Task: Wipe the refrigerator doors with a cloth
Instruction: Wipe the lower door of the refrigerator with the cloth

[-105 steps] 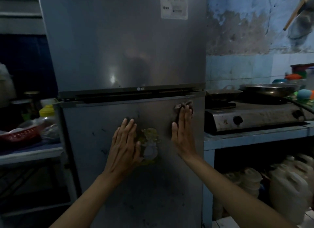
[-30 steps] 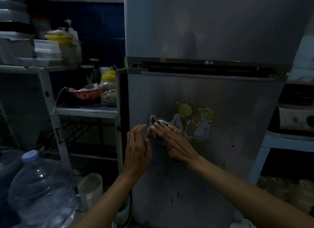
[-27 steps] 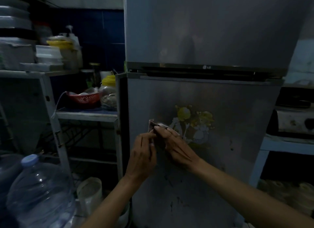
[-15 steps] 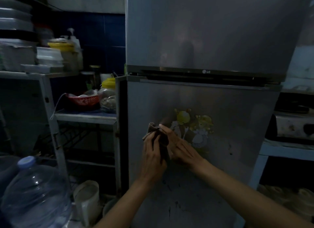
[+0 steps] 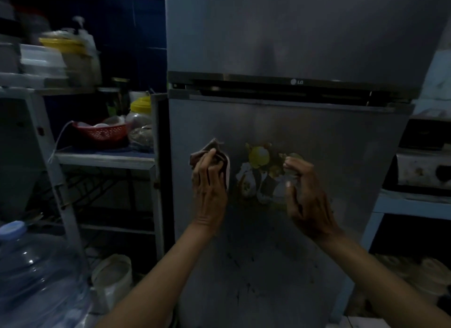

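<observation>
A grey two-door refrigerator fills the middle of the head view, with its upper door (image 5: 292, 29) above a dark handle strip and its lower door (image 5: 341, 144) below. A worn yellow sticker (image 5: 258, 169) sits on the lower door. My left hand (image 5: 210, 186) holds a small dark crumpled cloth (image 5: 212, 152) against the lower door near its left edge. My right hand (image 5: 305, 196) hovers in front of the sticker with loosely curled fingers and holds nothing.
A metal shelf rack (image 5: 105, 159) stands left of the fridge with a red basket (image 5: 102, 132), jars and stacked containers. A large water bottle (image 5: 36, 279) sits at the lower left. A stove (image 5: 424, 166) rests on a blue counter at the right.
The cloth passed from my right hand to my left hand. My right hand let go and moved right, off the cloth. Earlier the view also turned left along the fridge.
</observation>
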